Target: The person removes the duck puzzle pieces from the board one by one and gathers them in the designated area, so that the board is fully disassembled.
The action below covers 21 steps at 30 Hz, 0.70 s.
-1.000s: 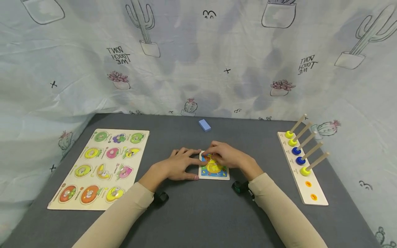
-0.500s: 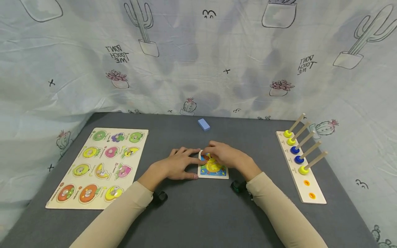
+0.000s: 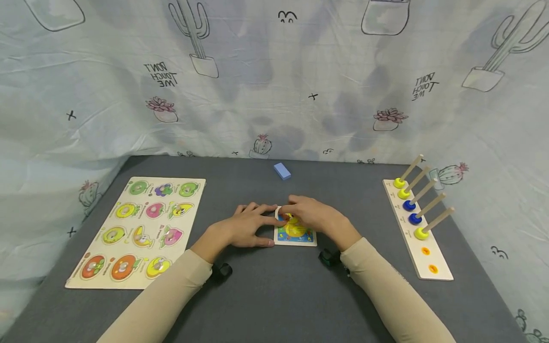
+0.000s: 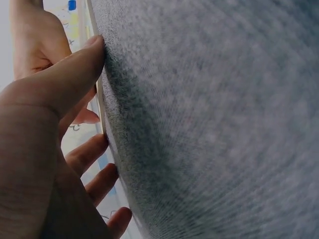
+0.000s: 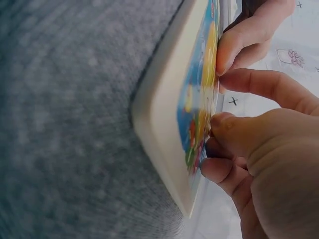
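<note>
A small square duck puzzle in a pale wooden frame lies flat at the table's middle, yellow on blue. My left hand lies along its left edge with fingers spread, index finger reaching onto the picture and thumb by the near left corner. From the right, my right hand comes over the upper half, index finger stretched toward the left hand's index. In the right wrist view its thumb and bent fingers meet the picture's surface. Those fingers cover part of the picture; whether they pinch a piece I cannot tell.
To the left lies a large wooden fruit board with rows of fruit pieces. A pegboard with wooden pegs and yellow and blue rings lies at right. Behind the puzzle is a blue block. A printed cloth hangs behind the table.
Both hands stay on the duck puzzle almost unmoved, with the right fingers shifting only a little. The whole view shifts slightly with the head.
</note>
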Each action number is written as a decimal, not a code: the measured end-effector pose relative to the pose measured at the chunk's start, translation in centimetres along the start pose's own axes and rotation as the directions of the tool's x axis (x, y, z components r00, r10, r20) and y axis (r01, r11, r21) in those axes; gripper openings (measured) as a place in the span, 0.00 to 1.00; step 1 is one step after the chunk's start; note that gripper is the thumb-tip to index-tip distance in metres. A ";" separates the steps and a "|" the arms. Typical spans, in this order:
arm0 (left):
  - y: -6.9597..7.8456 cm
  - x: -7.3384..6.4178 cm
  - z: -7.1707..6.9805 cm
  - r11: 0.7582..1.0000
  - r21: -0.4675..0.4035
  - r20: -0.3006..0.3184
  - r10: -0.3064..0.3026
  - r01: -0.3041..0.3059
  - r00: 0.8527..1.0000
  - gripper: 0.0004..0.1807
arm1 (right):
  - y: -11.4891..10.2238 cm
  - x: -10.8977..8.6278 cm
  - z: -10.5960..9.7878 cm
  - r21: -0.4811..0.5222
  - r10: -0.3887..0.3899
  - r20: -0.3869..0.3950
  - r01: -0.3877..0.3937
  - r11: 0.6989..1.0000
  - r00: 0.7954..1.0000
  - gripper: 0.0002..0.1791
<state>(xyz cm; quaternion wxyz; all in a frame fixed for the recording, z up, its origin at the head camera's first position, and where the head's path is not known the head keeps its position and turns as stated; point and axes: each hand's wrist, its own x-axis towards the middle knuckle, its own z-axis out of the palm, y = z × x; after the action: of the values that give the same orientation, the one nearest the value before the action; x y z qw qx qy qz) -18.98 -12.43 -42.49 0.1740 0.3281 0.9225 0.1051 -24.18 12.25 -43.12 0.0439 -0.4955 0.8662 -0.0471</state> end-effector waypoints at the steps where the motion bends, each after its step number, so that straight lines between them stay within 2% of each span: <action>1: 0.0 0.0 0.0 1.000 -0.001 0.000 0.002 -0.002 1.000 0.34 | 0.0 0.0 0.0 -0.003 0.004 0.003 -0.004 1.000 1.000 0.18; 6: 0.0 0.0 -0.2 1.000 0.015 -0.006 0.005 -0.005 1.000 0.34 | -0.3 0.1 -0.1 0.001 0.011 -0.005 -0.011 1.000 1.000 0.18; 15: 0.3 -0.1 -0.3 0.995 0.099 -0.004 0.008 -0.008 1.000 0.35 | -0.6 0.1 -0.3 -0.043 0.002 0.004 -0.001 0.999 1.000 0.18; 21: 0.2 -0.2 -0.2 0.992 0.127 -0.004 0.005 -0.004 1.000 0.35 | -0.6 0.3 -0.1 -0.044 0.026 0.020 -0.025 0.999 0.999 0.17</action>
<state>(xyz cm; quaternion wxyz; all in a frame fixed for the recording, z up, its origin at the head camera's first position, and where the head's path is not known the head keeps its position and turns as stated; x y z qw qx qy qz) -18.80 -12.38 -42.17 0.1506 0.3402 0.9270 0.0475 -23.80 11.73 -42.93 0.0426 -0.4857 0.8728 -0.0223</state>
